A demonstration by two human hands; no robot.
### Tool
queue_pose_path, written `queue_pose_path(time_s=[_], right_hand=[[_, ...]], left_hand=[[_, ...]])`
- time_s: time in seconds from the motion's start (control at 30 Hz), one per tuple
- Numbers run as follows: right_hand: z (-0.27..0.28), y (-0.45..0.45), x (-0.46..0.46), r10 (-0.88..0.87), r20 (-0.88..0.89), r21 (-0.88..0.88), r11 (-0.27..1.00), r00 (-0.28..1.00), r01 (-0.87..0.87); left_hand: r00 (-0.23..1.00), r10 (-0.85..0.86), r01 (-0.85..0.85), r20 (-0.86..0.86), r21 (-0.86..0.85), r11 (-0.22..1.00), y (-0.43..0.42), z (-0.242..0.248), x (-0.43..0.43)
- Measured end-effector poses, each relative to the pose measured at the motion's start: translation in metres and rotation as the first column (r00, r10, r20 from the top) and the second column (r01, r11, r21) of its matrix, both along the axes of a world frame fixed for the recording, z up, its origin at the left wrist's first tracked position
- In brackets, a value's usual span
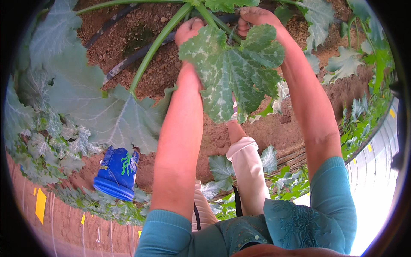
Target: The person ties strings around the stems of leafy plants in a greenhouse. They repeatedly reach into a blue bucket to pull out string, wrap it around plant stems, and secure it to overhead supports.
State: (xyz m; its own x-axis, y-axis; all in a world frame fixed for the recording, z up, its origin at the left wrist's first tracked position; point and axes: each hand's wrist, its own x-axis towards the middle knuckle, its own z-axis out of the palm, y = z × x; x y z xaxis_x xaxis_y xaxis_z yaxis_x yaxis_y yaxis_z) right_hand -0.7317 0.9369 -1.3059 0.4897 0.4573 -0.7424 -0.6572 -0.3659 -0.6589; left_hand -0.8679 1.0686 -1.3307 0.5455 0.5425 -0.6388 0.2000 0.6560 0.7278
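Observation:
Both my arms reach to the top of the head view, among the stems of a squash-like plant. My left hand (pixel 189 29) is beside a thick green stem (pixel 160 40), partly behind a broad mottled leaf (pixel 237 70); its fingertips are hidden. My right hand (pixel 255 18) has its fingers curled, close to the stem of that leaf and a thin strand of twine (pixel 231 33). Whether either hand grips anything cannot be made out. Dark drip hoses (pixel 136 56) run over the brown soil beneath the plant.
A blue plastic bucket (pixel 116 173) stands among leaves at the lower left. Large leaves (pixel 118 112) spread over the left side, more plants (pixel 343 64) grow at the right. Yellow cards (pixel 40 205) and vertical strings are at the lower left.

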Motion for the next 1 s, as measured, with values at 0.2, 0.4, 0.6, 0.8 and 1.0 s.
queue_pose_path(time_s=[0.2, 0.4, 0.6, 0.8, 1.0], right_hand=[[0.017, 0.007, 0.034, -0.336, -0.27, 0.06, 0.929, 0.902, 0.364], [0.094, -0.023, 0.05, 0.507, 0.462, -0.528, 0.817, 0.727, -0.234], [0.208, -0.037, 0.068, 0.78, 0.413, -0.839, 0.527, 0.47, -0.137], [0.358, -0.034, 0.051, 0.515, 0.657, -0.63, 0.776, 0.551, 0.025], [0.538, -0.047, 0.021, -0.134, 0.512, -0.005, 0.987, 0.848, 0.159]], left_hand=[[0.952, 0.263, -0.139, 0.157, -0.545, 0.827, -0.017, 0.041, -0.053], [0.959, -0.187, 0.067, -0.212, -0.474, 0.878, -0.059, 0.101, -0.141], [0.893, -0.39, 0.207, -0.226, -0.563, 0.8, -0.076, 0.171, -0.271], [0.929, -0.326, 0.177, -0.173, -0.567, 0.805, -0.04, 0.238, -0.371], [0.868, -0.333, 0.183, -0.367, -0.387, 0.904, -0.004, 0.333, -0.392]])
